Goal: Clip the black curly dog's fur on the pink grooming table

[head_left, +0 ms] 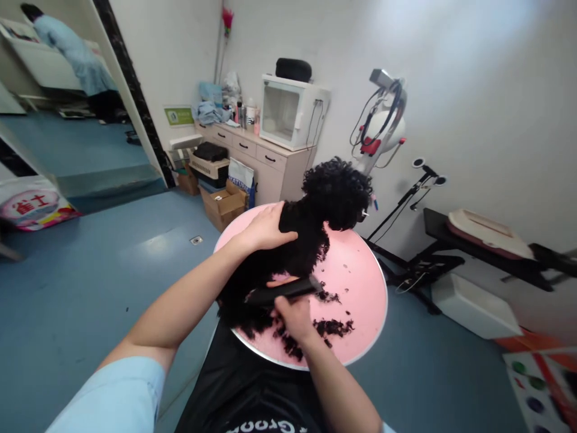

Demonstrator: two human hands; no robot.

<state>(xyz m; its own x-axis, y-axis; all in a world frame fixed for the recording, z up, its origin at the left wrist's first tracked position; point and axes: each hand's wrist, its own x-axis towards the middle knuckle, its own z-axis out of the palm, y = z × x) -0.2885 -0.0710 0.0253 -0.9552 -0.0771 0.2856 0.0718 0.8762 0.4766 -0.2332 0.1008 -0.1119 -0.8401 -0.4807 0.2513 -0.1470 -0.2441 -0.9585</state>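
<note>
A black curly-haired dog [336, 189] is on a round pink table [360, 300], its head turned away to the right. My left hand [268, 230] lies on the dog's back, thumb spread from the fingers. My right hand [294, 314] grips a dark hair clipper [288, 292], held sideways low against the dog's flank. The clipper is slightly blurred, and its tip at the dog's coat is hard to make out. Loose tufts of cut black hair [333, 328] are scattered on the table around my right hand.
Behind the table stands a drawer cabinet [270, 165] with a white glass-fronted box [288, 111]. A stand dryer [383, 123] is on the far right. Near the cabinet sits an open cardboard box [225, 204]. A person in blue [74, 51] bends over in the left doorway.
</note>
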